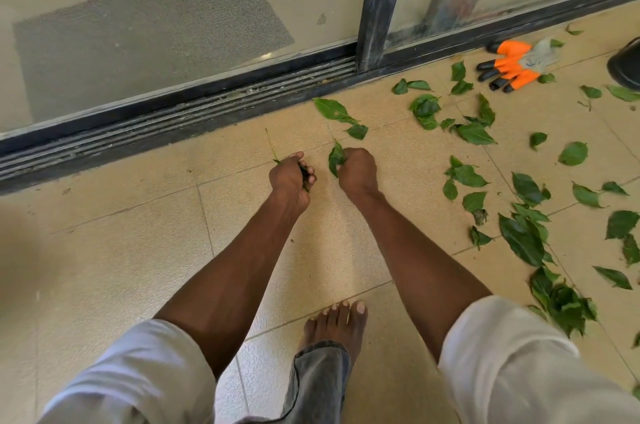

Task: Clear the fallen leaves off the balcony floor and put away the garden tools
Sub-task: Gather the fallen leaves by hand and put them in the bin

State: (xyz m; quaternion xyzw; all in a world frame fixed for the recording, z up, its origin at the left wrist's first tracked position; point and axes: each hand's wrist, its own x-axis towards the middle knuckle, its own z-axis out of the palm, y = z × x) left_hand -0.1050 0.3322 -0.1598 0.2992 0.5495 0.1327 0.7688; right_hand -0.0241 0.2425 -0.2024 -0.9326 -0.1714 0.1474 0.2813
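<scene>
Both my hands reach down to the tan tiled balcony floor (pixel 131 250) near the sliding door track. My left hand (pixel 291 177) grips a small bunch of green leaves, with a thin stem sticking up past its fingers. My right hand (pixel 356 169) curls around a green leaf (pixel 335 157) at its left side. Several loose green leaves (pixel 471 132) lie scattered over the tiles to the right, with a denser heap (pixel 561 302) at the lower right. An orange and black garden glove (pixel 509 67) lies by the door frame at the upper right.
The dark sliding door track (pixel 207 112) runs across the floor beyond my hands, with glass panels and a grey doormat (pixel 149 28) behind it. A dark rounded object (pixel 627 67) sits at the right edge. My bare foot (pixel 336 323) stands on the tiles below my arms.
</scene>
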